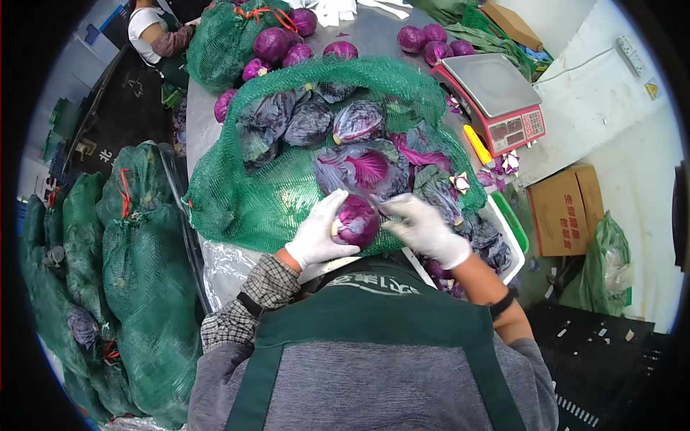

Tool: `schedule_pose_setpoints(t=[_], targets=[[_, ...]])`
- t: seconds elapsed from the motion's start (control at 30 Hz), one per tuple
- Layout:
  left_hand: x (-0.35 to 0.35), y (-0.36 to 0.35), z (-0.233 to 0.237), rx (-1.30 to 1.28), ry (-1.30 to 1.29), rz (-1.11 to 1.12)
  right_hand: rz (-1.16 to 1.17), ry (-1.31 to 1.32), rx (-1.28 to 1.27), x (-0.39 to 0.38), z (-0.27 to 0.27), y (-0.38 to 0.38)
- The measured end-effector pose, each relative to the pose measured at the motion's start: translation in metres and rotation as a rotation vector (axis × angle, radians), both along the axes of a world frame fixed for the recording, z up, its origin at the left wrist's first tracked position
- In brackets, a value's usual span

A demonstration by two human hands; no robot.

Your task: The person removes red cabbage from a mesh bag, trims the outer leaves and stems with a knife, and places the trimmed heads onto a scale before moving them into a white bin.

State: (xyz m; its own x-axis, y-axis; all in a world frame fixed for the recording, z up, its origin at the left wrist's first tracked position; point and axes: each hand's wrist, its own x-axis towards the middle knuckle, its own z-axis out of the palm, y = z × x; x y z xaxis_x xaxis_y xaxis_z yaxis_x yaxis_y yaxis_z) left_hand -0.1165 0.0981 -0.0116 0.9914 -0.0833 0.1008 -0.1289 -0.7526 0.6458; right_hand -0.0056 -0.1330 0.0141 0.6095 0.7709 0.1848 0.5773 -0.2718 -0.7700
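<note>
Both hands wear white gloves. My left hand [320, 233] is wrapped round the left side of a purple cabbage [357, 221], its pale cut stem facing left. At the cabbage's right side is my right hand [424, 228], fingers bent and pressed together; whether it pinches a leaf or a tool there is too small to tell. Just beyond the hands, a green mesh bag [259, 208] lies open on the metal table, with several dull-leaved cabbages [309, 121] in it. Loose outer leaves [370, 169] lie near the held cabbage.
A red scale [496, 93] stands at the back right, a yellow-handled tool [477, 146] beside it. Peeled cabbages [273, 44] lie at the back. A white bin [514, 248] holds leaves at my right. Full mesh sacks [147, 287] stand left. Another person [154, 32] is at the upper left.
</note>
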Motion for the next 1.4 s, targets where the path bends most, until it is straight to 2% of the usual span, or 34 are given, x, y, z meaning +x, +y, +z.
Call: schedule_pose_setpoints(t=[0.03,0.07,0.17,0.23,0.33,0.4,0.47,0.5,0.53,0.57,0.6,0.67,0.73,0.77,0.8,0.87,0.9,0.93,1.0,1.03,1.17,1.23,1.27,1.33,1.4], targets=[[0.005,-0.002,0.008,-0.043,0.084,0.005,0.101,-0.005,-0.05,-0.005,0.001,0.018],[0.009,-0.001,0.002,0.003,0.031,-0.005,0.14,0.025,-0.103,-0.009,-0.007,0.032],[0.019,0.005,-0.001,-0.062,0.091,-0.031,0.111,0.024,-0.149,-0.002,-0.006,0.039],[0.023,0.007,-0.001,-0.004,0.085,-0.117,0.173,-0.016,-0.2,0.005,-0.005,0.038],[0.025,0.013,-0.001,-0.073,0.075,-0.117,0.271,0.015,-0.209,0.013,-0.009,0.041],[0.021,0.016,0.0,-0.125,0.09,-0.089,0.251,0.016,-0.224,0.008,-0.006,0.035],[0.015,0.018,0.01,-0.452,0.273,0.074,0.142,0.05,-0.138,0.013,-0.019,0.009],[0.011,0.021,0.007,-0.828,0.405,0.114,0.019,0.109,-0.248,0.017,-0.031,-0.008],[0.005,0.024,-0.001,-0.829,0.404,0.113,-0.105,0.166,-0.36,0.026,-0.046,-0.027],[-0.002,0.026,-0.011,-0.83,0.343,0.103,-0.15,0.085,-0.512,0.033,-0.047,-0.037],[-0.005,0.027,-0.02,-0.829,0.278,0.094,-0.149,0.081,-0.514,0.036,-0.049,-0.038],[-0.014,0.022,-0.016,-0.748,0.272,0.097,-0.179,-0.004,-0.069,0.018,-0.022,-0.014],[-0.013,0.018,-0.011,-0.855,0.256,0.108,-0.233,0.412,0.075,0.011,-0.022,0.019],[-0.016,0.022,-0.017,-0.51,0.144,0.07,-0.204,0.544,0.036,0.012,-0.024,0.03],[-0.02,0.019,-0.026,-0.671,0.158,0.098,-0.171,0.682,-0.006,0.011,-0.026,0.038],[-0.022,0.016,-0.01,-0.21,0.096,0.024,-0.193,0.836,-0.103,0.005,-0.016,0.05],[-0.022,0.012,-0.007,-0.056,0.074,0.002,-0.166,0.769,-0.157,0.003,-0.013,0.051],[-0.023,0.006,-0.003,-0.061,0.08,0.005,-0.165,0.775,-0.164,0.004,-0.013,0.05],[-0.02,-0.009,0.009,0.09,0.11,0.077,-0.102,0.681,-0.275,0.009,-0.012,0.05],[-0.019,-0.018,0.013,0.113,0.121,0.127,-0.058,0.551,-0.291,0.009,-0.007,0.05],[-0.016,-0.029,0.011,0.14,0.105,0.16,0.017,0.441,-0.236,0.011,-0.012,0.051],[-0.015,-0.025,0.007,0.124,0.095,0.149,0.113,0.116,-0.283,0.01,-0.011,0.057],[-0.016,-0.024,0.006,0.113,0.082,0.138,0.113,0.119,-0.283,0.007,-0.01,0.06],[-0.017,-0.023,0.005,0.109,0.073,0.136,0.039,-0.055,-0.339,0.001,-0.01,0.064],[-0.024,-0.021,0.0,0.104,0.042,0.144,-0.014,-0.202,-0.356,0.016,-0.046,0.054]])
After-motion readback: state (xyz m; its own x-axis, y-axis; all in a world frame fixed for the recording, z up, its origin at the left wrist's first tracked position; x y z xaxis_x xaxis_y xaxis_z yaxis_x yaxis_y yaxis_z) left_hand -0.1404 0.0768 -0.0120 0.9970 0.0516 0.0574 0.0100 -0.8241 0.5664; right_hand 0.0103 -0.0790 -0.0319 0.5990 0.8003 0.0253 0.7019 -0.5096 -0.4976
